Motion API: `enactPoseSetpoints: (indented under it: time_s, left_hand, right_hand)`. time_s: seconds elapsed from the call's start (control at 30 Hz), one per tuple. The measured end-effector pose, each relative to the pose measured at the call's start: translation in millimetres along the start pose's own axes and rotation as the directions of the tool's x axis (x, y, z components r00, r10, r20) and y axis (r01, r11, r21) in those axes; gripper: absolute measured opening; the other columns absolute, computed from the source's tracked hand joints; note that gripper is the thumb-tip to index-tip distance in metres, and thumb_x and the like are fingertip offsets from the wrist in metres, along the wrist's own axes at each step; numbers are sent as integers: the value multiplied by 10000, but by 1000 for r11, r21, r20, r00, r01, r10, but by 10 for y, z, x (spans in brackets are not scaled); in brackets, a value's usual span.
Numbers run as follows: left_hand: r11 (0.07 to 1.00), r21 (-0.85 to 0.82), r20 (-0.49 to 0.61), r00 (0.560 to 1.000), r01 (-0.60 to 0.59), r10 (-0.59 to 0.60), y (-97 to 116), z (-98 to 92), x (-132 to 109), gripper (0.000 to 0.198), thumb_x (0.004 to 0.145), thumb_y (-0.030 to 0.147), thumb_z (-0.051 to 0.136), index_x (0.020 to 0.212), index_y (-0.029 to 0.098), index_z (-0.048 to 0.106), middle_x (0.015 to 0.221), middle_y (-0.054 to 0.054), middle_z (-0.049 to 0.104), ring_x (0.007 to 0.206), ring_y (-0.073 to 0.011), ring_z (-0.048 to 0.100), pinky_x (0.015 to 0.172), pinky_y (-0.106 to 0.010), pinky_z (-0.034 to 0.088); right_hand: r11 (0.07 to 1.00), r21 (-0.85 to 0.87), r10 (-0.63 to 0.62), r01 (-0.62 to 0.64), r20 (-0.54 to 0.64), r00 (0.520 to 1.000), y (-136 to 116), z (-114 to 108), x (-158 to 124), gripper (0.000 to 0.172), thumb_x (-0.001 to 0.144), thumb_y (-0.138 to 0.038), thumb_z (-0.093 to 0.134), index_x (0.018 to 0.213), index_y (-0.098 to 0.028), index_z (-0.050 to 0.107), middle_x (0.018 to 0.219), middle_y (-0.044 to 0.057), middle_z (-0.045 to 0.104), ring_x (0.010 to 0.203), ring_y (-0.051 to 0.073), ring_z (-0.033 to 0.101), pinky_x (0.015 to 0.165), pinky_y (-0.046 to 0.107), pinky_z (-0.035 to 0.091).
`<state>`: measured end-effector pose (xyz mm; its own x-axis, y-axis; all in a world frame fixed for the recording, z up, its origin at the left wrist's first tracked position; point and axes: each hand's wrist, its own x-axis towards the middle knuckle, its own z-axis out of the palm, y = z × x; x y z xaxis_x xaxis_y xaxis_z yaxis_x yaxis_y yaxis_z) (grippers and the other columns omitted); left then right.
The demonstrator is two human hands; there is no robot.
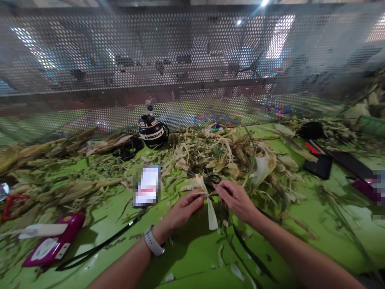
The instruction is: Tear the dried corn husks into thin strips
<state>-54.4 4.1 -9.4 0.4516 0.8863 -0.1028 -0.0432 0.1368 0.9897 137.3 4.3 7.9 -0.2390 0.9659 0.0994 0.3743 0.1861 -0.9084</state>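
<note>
In front of me a long pale leaf strip (212,216) hangs down, its browned tip upright. My left hand (185,210), with a watch on the wrist, pinches the strip from the left, thumb and fingers together. On the other side my right hand (231,196) is closed in a pinch at a thin plant piece beside the strip; the fingers partly hide what they grip. Just behind both hands lies a heap of dry leaves and shreds (222,152). Dark strap-like pieces run under my right forearm.
On the green table (186,249) a phone (148,186) with a black strap lies left of my hands. A black "ENERGY" mug (152,132) stands behind it. A purple packet (57,241) is at the left, a black device (319,165) at the right. A perforated metal screen (192,52) rises behind.
</note>
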Motion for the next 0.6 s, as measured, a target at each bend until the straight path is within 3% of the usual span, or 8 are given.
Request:
enactPoseSetpoints:
  time_s: [0.13, 0.27, 0.37, 0.47, 0.53, 0.6]
  left_hand:
    - [999, 36, -9, 1000, -19, 19, 77, 33, -6, 307, 725, 467, 632, 764, 163, 657, 746, -12, 558, 674, -115, 454, 634, -228, 380]
    - [991, -28, 97, 987, 130, -126, 68, 27, -15, 409, 726, 544, 591, 713, 139, 642, 580, 19, 477, 527, -80, 363, 517, -214, 302]
    - [988, -43, 158, 978, 145, -137, 55, 16, -17, 434, 723, 564, 584, 640, 138, 591, 551, 30, 444, 498, -67, 318, 489, -210, 252]
    - [993, -32, 116, 987, 117, -112, 42, 5, -18, 429, 721, 566, 585, 596, 159, 532, 528, 38, 427, 486, -71, 312, 482, -216, 260]
    - [993, -29, 111, 987, 118, -114, 13, -10, -17, 410, 771, 554, 528, 620, 173, 537, 545, 19, 475, 495, -89, 374, 498, -229, 311]
    - [993, -35, 97, 989, 114, -110, -29, -32, -12, 383, 817, 522, 479, 667, 181, 568, 590, -4, 531, 527, -108, 438, 533, -242, 363]
  right_hand:
    - [993, -54, -108, 105, -49, 993, -27, 13, -19, 171, 869, -318, 474, 789, -180, 535, 657, -6, 508, 611, 120, 483, 569, 229, 393]
    - [939, -171, -328, 299, -180, 927, -76, 11, -54, 102, 854, -242, 498, 885, -190, 580, 838, 53, 560, 798, 161, 534, 727, 285, 440]
    - [876, -295, -426, 381, -108, 898, -103, -11, -74, 156, 864, -258, 491, 950, -215, 614, 997, 80, 577, 1007, 210, 506, 889, 370, 387]
    - [887, -281, -358, 366, 83, 930, -91, -14, -67, 212, 908, -299, 425, 891, -205, 614, 920, 56, 615, 942, 193, 536, 906, 378, 362]
    - [940, -207, -247, 269, 126, 961, -67, 0, -54, 264, 919, -331, 403, 783, -179, 571, 752, 25, 586, 747, 150, 539, 756, 301, 415]
    - [975, -144, -152, 170, 124, 980, -43, 17, -44, 268, 911, -353, 419, 744, -172, 524, 672, -2, 531, 633, 120, 485, 604, 236, 390]
